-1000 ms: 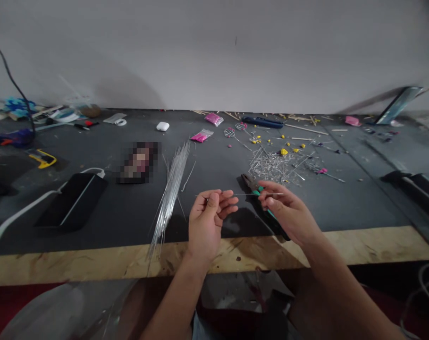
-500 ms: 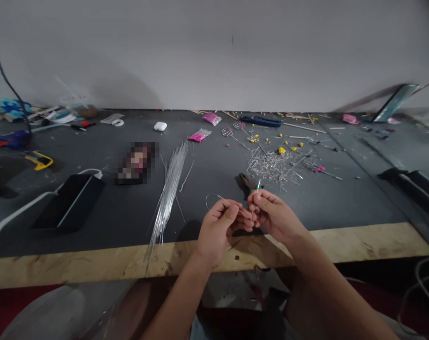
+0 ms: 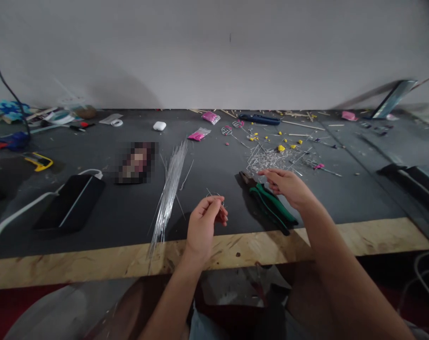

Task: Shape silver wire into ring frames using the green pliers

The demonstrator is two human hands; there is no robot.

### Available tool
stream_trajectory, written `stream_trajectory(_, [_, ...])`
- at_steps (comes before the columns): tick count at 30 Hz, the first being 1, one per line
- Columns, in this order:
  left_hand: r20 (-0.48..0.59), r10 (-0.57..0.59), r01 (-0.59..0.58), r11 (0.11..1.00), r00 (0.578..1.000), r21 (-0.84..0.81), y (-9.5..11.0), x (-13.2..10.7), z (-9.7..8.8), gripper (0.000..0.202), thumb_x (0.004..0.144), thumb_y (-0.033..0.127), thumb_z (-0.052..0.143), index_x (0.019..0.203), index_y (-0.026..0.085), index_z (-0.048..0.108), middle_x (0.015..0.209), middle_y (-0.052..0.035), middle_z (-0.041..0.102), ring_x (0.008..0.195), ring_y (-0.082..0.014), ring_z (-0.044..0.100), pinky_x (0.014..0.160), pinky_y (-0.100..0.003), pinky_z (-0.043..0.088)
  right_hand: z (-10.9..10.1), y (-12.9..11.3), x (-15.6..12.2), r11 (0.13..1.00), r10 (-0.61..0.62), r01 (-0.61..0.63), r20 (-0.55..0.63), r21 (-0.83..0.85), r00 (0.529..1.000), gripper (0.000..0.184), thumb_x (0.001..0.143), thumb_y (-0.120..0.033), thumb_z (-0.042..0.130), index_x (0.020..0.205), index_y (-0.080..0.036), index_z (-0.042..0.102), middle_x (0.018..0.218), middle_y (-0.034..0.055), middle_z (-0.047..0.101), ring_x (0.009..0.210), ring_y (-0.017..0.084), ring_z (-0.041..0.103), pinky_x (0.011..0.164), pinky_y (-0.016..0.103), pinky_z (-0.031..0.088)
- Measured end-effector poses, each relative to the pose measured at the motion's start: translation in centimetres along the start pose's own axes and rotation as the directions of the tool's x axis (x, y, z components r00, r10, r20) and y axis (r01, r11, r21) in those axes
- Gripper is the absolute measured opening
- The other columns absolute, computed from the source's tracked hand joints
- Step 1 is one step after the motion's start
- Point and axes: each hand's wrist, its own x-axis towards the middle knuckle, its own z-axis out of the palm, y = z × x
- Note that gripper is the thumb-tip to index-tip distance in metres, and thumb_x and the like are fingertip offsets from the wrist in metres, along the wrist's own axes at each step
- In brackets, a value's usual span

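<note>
My left hand (image 3: pixel 209 215) is closed in a pinch on a thin bent wire (image 3: pixel 214 194), which curves out above the fingertips. Over the near edge of a heap of short silver wire pieces (image 3: pixel 267 158), my right hand (image 3: pixel 285 185) has its thumb and forefinger close together. Whatever those fingers hold, if anything, is too small to make out. Green-handled pliers (image 3: pixel 271 205) lie below the right hand, jaws pointing up and left. Left of my left hand, a bundle of long straight wires (image 3: pixel 170 189) reaches over the wooden table edge (image 3: pixel 231 248).
Two pink packets (image 3: pixel 200 134) and a dark blue tool (image 3: pixel 259 119) lie toward the wall. Yellow bits (image 3: pixel 281 148) are scattered round the heap. A black power bank (image 3: pixel 71 200) with a white cable, a yellow cutter (image 3: pixel 40 162) and a white earbud case (image 3: pixel 159 126) are on the left.
My hands have parted. The right one moved up and right to the wire heap, uncovering the pliers' handles; the left drew slightly left, still with the bent wire.
</note>
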Motion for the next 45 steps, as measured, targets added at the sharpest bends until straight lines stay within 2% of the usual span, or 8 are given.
stream_trajectory(5, [-0.017,-0.016,0.016,1.0,1.0,0.019,0.1,-0.3,-0.3,0.014,0.077,0.027,0.059,0.08,0.014,0.061,0.06,0.0016,0.056,0.052,-0.0089,0.05,0.047,-0.021,0.04,0.6,-1.3,-0.4,0.986,0.068,-0.036,0.197,-0.161,0.978,0.027,0.077,-0.041,0.059,0.09,-0.018,0.066,0.052,-0.007,0.034,0.043,0.006,0.028,0.039,0.019,0.019])
stream_trajectory(11, [-0.021,-0.035,0.036,0.999,0.999,0.035,0.3,-0.3,-0.7,0.015,0.076,0.029,0.059,0.081,0.014,0.061,0.06,0.0015,0.056,0.052,-0.0091,0.05,0.046,-0.021,0.039,2.9,-1.6,-0.8,0.908,0.295,-0.057,0.535,-0.416,0.791,0.025,0.073,-0.043,0.064,0.08,-0.019,0.069,0.049,-0.0052,0.041,0.041,0.005,0.033,0.036,0.016,0.023])
stream_trajectory(15, [-0.026,-0.049,0.05,0.998,0.998,0.04,0.3,-0.4,-1.1,0.017,0.075,0.03,0.06,0.082,0.014,0.061,0.061,0.0013,0.057,0.053,-0.0094,0.051,0.046,-0.021,0.04,4.9,-1.0,0.1,0.999,0.004,0.008,0.293,-0.04,0.956,0.031,0.079,-0.04,0.059,0.098,-0.016,0.064,0.071,0.0023,0.058,0.051,0.007,0.048,0.038,0.016,0.037])
stream_trajectory(18, [-0.018,-0.059,0.06,0.997,0.998,0.043,0.3,-0.4,-1.2,0.017,0.075,0.03,0.06,0.082,0.014,0.061,0.061,0.0013,0.057,0.053,-0.0096,0.051,0.046,-0.021,0.04,5.5,-1.0,0.7,0.992,-0.095,0.086,0.103,0.09,0.99,0.043,0.079,-0.034,0.06,0.118,-0.016,0.054,0.115,0.0113,0.057,0.08,0.014,0.06,0.054,0.021,0.052])
stream_trajectory(20, [-0.015,-0.066,0.067,0.997,0.998,0.05,0.4,-0.5,-1.2,0.017,0.075,0.03,0.06,0.082,0.015,0.061,0.061,0.0011,0.058,0.053,-0.0097,0.052,0.046,-0.022,0.04,5.4,-1.1,0.7,0.991,-0.117,0.115,0.032,0.075,0.993,0.044,0.079,-0.03,0.061,0.12,-0.016,0.052,0.122,0.0113,0.054,0.084,0.015,0.06,0.056,0.021,0.053])
stream_trajectory(29, [0.07,-0.084,0.055,0.938,0.994,0.344,0.5,-0.3,-1.1,0.013,0.076,0.027,0.06,0.083,0.016,0.062,0.064,-0.0018,0.065,0.054,-0.0112,0.056,0.05,-0.022,0.04,4.6,-0.9,-2.4,0.999,-0.026,0.036,0.224,-0.04,0.974,0.023,0.079,-0.034,0.059,0.094,-0.017,0.063,0.072,0.0012,0.06,0.049,0.007,0.049,0.035,0.015,0.034])
stream_trajectory(37, [0.381,-0.065,-0.152,0.845,0.922,0.513,-0.8,-0.9,-0.1,0.014,0.08,0.026,0.055,0.079,0.021,0.068,0.082,-0.0046,0.071,0.07,-0.0166,0.062,0.063,-0.026,0.045,5.1,0.7,-5.1,1.0,0.014,-0.018,0.454,0.003,0.891,0.016,0.078,-0.036,0.06,0.079,-0.02,0.065,0.061,-0.0036,0.057,0.05,0.007,0.049,0.047,0.019,0.04])
stream_trajectory(45, [0.086,0.21,-0.205,0.652,0.974,0.73,0.6,0.8,-1.3,0.016,0.069,0.037,0.069,0.074,0.023,0.067,0.066,-0.003,0.066,0.061,-0.0184,0.058,0.056,-0.026,0.039,5.8,1.3,-5.1,0.996,0.06,-0.076,0.294,0.046,0.954,0.022,0.078,-0.038,0.058,0.074,-0.017,0.058,0.068,-0.0006,0.059,0.059,0.011,0.058,0.045,0.021,0.046])
